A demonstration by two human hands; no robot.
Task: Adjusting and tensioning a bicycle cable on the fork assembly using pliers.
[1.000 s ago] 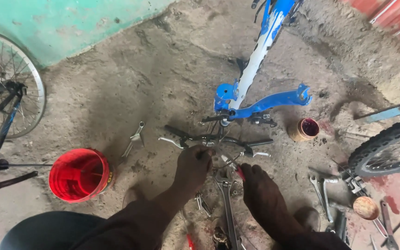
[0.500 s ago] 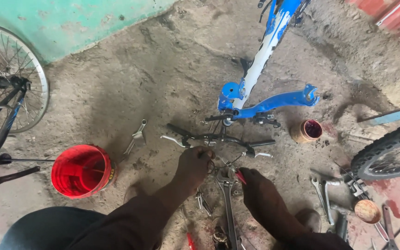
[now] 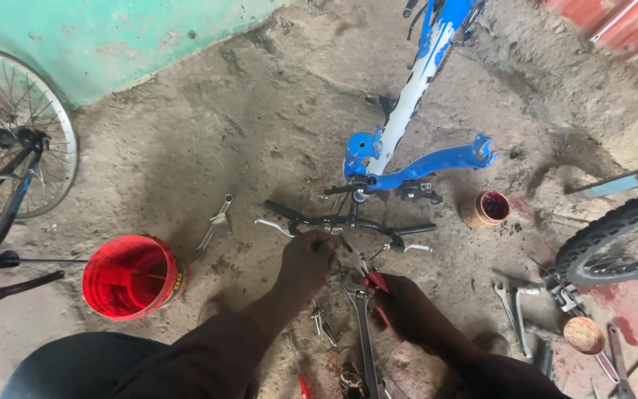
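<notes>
Left hand on the handlebar, right hand on the pliers — bar lying crosswise ahead of me.

From my view the black handlebar (image 3: 348, 222) runs roughly nine to three o'clock, just below the blue-and-white bicycle frame (image 3: 407, 118), which stretches away toward one o'clock. My left hand (image 3: 308, 258) is the nearer one — its fingers curl shut around the bar a little left of the stem, at about twelve o'clock from my lap. My right hand (image 3: 404, 310) sits lower, toward five o'clock of the left, closed around red-handled pliers (image 3: 374, 284) whose nose points up toward eleven o'clock at the bar. A long spanner (image 3: 363, 325) lies between my hands, pointing toward twelve. A red bucket (image 3: 131, 277) stands off at nine o'clock.
</notes>
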